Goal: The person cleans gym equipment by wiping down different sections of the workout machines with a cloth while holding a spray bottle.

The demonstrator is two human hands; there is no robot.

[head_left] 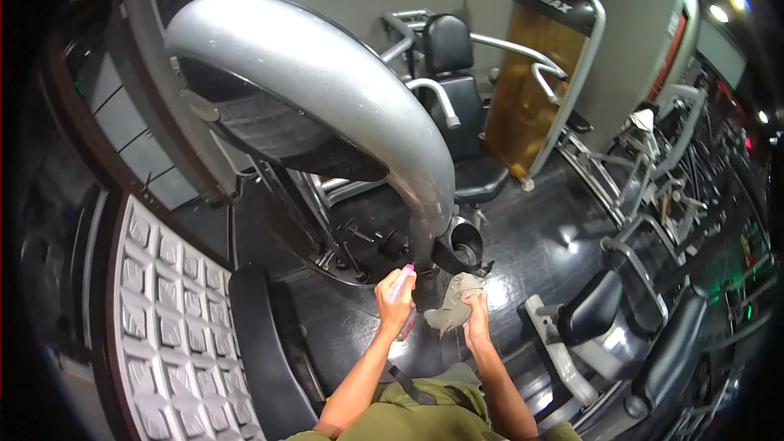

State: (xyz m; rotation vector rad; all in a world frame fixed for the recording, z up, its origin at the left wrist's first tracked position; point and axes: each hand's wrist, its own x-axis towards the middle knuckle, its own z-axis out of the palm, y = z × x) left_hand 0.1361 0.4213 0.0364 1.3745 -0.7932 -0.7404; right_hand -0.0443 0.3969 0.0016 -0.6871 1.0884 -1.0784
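The gym floor (531,233) lay dark around a silver machine (327,65). At lower centre I noted the left hand (394,305), fingers wrapped round a bottle (400,286), and the right hand (478,320), fingers closed on a cloth (449,304). I judged a flatter cloth fold advisable.

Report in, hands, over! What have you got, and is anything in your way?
Left hand: gripping spray bottle. Right hand: holding bunched cloth. Curved silver machine frame ahead, possibly in the way. Over.
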